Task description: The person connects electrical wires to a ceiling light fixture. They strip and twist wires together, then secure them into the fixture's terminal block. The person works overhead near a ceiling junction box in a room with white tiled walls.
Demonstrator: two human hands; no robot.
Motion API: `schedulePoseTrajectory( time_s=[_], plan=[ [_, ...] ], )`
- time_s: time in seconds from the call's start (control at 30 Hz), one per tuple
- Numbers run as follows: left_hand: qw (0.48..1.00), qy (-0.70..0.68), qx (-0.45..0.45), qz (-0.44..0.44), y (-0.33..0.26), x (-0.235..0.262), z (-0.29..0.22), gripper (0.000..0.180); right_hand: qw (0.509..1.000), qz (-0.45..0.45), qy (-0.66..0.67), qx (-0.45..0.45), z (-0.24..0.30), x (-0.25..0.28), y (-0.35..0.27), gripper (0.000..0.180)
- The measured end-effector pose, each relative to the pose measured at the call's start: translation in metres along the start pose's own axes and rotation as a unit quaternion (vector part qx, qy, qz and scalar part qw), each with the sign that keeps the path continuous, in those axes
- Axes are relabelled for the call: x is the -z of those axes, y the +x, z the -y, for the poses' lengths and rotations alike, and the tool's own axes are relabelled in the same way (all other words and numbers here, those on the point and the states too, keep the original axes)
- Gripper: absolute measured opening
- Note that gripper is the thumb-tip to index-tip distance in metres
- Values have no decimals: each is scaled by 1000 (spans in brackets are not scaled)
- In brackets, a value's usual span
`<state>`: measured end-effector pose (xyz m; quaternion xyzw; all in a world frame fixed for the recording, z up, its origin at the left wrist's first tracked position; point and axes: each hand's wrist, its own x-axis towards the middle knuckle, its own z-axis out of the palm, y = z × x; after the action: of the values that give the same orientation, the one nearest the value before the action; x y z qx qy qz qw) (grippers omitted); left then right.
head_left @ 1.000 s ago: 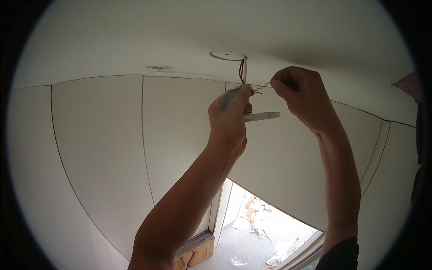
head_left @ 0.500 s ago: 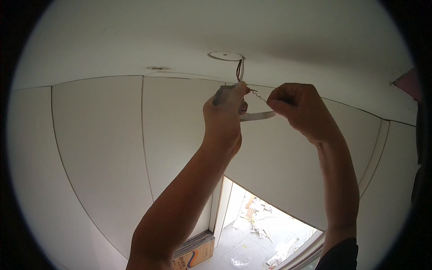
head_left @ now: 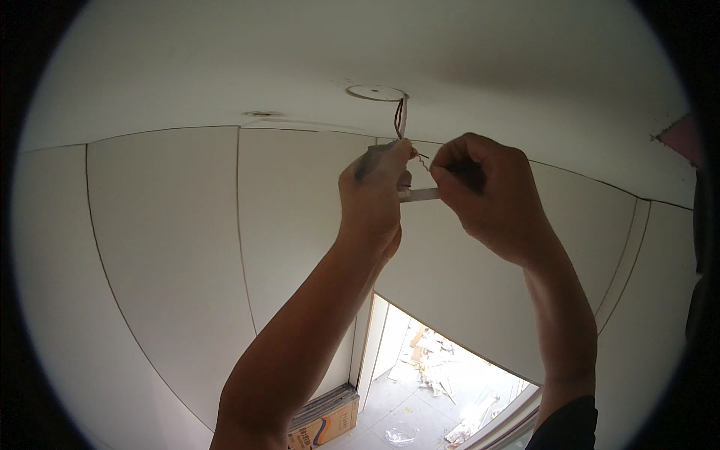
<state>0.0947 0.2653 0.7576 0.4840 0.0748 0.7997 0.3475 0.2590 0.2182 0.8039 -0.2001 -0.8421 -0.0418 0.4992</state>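
White ceiling: the round plate sits flat on the ceiling, and the dark wires drop from its right edge straight down to your hands.
Left hand: your left hand is closed narrow around the wires just below the plate, with the fingertips pinched near the bare ends.
Right hand: your right hand is curled tight, pinching the thin bare wire ends between the two hands; a pale slim tool or sleeve pokes out below, and you cannot tell which hand carries it.
Grip advice: keep the left hand steady as the anchor and let only the right fingers work, so the strands do not spread or snap.
Slack: leave the wires hanging loose from the plate; a pull there would likely strain the hole.
Surroundings: pale wall panels stand behind, with a cardboard box on the floor far below.
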Motion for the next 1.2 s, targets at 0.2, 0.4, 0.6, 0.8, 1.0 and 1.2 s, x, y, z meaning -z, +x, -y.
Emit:
schedulePoseTrajectory(
  time_s=[0.2, 0.4, 0.6, 0.8, 1.0, 1.2],
  plan=[
    [1000, 6, -10, 24, -2, 1, 0, 25, 999, -16, 29, -34, -11, 3, -2, 13],
    [1000, 15, 6, 7, -7, -4, -5, 28, 998, -3, 46, -48, -15, 1, -5, 14],
    [1000, 7, -1, 2, -11, -5, -10, 29, 999, 1, 33, -18, -20, 1, -5, 13],
    [1000, 25, 1, 6, -15, -4, -15, 31, 996, -11, 77, -33, -21, 3, -3, 13],
    [999, 48, -1, 25, -31, 11, -15, 33, 996, 5, 76, -41, -27, -1, -3, 13],
    [998, 55, 29, 15, -52, 21, -23, 32, 996, 31, 77, -35, -18, -8, -1, 13]
  ],
)
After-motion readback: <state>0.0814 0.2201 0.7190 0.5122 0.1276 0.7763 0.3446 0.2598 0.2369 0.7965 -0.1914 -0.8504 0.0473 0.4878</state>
